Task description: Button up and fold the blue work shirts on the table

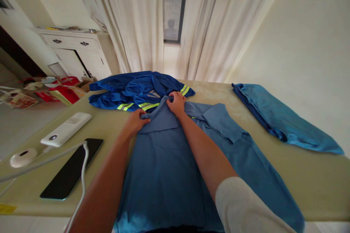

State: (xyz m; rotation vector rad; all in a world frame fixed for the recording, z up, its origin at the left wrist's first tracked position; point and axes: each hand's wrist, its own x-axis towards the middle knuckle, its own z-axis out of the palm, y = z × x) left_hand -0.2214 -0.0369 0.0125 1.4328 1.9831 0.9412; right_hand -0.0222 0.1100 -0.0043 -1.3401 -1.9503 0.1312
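Note:
A blue-grey work garment point(166, 167) lies spread over the table toward me, with a flap point(161, 114) turned over at its far end. My left hand point(139, 121) pinches the flap's left corner between thumb and fingers. Farther off and to the right, my right hand point(177, 102) has its fingers closed on the flap's upper edge. Another loose fold point(221, 122) of the same cloth rests to the right of my right forearm. Just beyond both hands is a bunched, darker blue garment point(136, 87) with yellow and silver reflective strips. My forearms cover parts of the blue-grey cloth.
A folded blue garment point(279, 116) lies at the table's right. On the left are a white power bank point(67, 129), a black phone point(72, 169), a round white device point(23, 157) and a white cable point(84, 164). Curtains point(133, 18) and a cabinet point(76, 49) stand behind the table point(308, 185).

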